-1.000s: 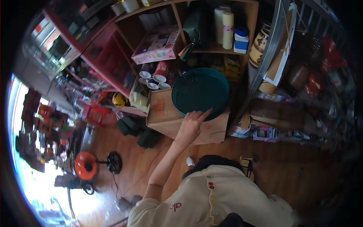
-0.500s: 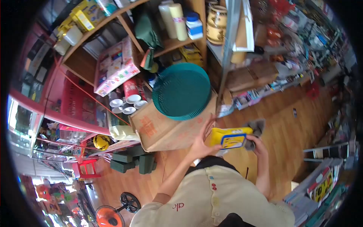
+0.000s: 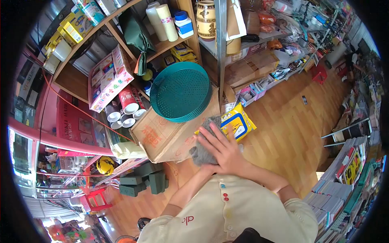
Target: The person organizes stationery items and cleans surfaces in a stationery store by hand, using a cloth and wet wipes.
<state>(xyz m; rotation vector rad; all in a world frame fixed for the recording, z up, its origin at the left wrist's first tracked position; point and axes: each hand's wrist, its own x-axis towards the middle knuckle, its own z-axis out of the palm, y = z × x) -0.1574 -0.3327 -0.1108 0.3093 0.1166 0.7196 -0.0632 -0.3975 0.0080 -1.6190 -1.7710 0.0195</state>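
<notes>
Head view: looking down over a cream top at a cluttered shop floor.
Landmark: cardboard box (image 3: 170, 135), tilted against the wooden shelves.
Left of box: paper cups (image 3: 121, 115) lying stacked on their sides; above them a colourful flat carton (image 3: 108, 79) leaning on the shelf.
On box: teal perforated tray (image 3: 181, 96), resting on the top face, tipped toward the camera.
Front right corner of box: grey cloth (image 3: 201, 152), pressed against the box face.
Right hand (image 3: 223, 152): flat and spread wide, palm on the cloth, fingers pointing up toward the tray; gripping nothing, only pressing.
Left hand: not visible; forearm runs up from lower left and ends beneath the right hand, so grip cannot be told.
Just right of box: yellow packet (image 3: 237, 123), partly behind the cloth and fingertips, long axis slanting up to the right.
Key relation: packet just beyond the right fingertips, up and right; right hand nearer.
Far right of box: wooden floor, book racks.
</notes>
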